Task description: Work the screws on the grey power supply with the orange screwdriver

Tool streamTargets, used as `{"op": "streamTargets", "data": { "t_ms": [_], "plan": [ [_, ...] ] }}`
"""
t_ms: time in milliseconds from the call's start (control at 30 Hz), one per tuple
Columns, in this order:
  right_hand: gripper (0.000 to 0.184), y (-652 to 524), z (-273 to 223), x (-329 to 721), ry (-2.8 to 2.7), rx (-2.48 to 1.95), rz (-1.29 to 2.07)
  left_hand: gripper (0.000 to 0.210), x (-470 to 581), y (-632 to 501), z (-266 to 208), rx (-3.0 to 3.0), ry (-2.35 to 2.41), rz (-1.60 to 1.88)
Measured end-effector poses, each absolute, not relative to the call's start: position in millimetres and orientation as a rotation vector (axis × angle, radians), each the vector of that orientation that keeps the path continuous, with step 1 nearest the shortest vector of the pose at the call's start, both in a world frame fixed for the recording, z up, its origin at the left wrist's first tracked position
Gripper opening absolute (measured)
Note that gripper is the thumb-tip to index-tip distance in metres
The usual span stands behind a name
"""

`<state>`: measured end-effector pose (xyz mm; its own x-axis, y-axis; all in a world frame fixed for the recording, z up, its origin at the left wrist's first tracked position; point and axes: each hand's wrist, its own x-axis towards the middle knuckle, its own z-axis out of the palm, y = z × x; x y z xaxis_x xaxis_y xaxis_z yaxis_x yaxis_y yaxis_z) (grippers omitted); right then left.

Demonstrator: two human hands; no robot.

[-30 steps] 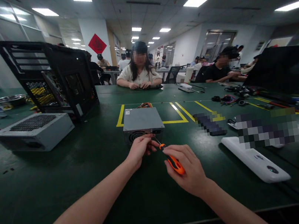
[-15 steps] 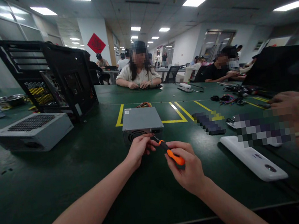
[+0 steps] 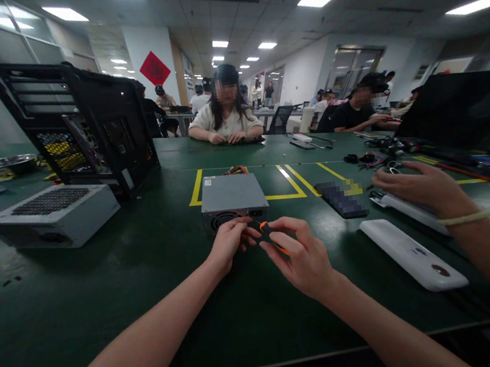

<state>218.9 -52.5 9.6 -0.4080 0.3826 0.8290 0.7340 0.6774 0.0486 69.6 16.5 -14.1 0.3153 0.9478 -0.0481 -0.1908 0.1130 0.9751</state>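
A grey computer power supply [image 3: 232, 193] lies on the green table, with its fan grille and socket facing me. My right hand [image 3: 304, 257] is closed around an orange-and-black screwdriver [image 3: 265, 227], whose shaft points up and left toward the supply's near face. At the lower edge of that face, my left hand [image 3: 227, 246] has thumb and forefinger pinched together close to the screwdriver's tip. Whatever those fingers hold is too small to make out. The screwdriver tip is hidden by the left fingertips.
At left stand an open black computer case [image 3: 117, 129] and a second power supply [image 3: 57, 217]. Right of me are a white oblong device [image 3: 414, 253], a blurred dark phone-like object [image 3: 342, 198] and another person's hand [image 3: 415, 185]. A person [image 3: 225, 113] sits opposite.
My right hand has turned on the screwdriver and shifted slightly up, covering more of its handle. The other person's hand at right has moved left, over the white devices. My left hand stays put.
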Motion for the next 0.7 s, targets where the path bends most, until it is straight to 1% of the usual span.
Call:
{"op": "streamTargets", "data": {
  "t_ms": [200, 300, 367, 500, 700],
  "plan": [
    [0.051, -52, 0, 214, -1.971, -0.769, -0.412, 0.028, 70, 16, -13, 1.126, 0.878, 1.018],
    [0.048, -53, -5, 216, -2.006, -0.792, -0.486, 0.026, 69, 16, -12, 1.122, 0.859, 1.024],
    [0.047, -55, -7, 217, -2.023, -0.822, -0.471, 0.026, 69, 15, -12, 1.124, 0.855, 1.022],
    [0.05, -55, -7, 218, -2.023, -0.799, -0.375, 0.025, 68, 15, -11, 1.134, 0.866, 1.01],
    [0.051, -57, -9, 220, -2.06, -0.698, -0.433, 0.027, 69, 15, -11, 1.148, 0.875, 0.998]
  ]
}}
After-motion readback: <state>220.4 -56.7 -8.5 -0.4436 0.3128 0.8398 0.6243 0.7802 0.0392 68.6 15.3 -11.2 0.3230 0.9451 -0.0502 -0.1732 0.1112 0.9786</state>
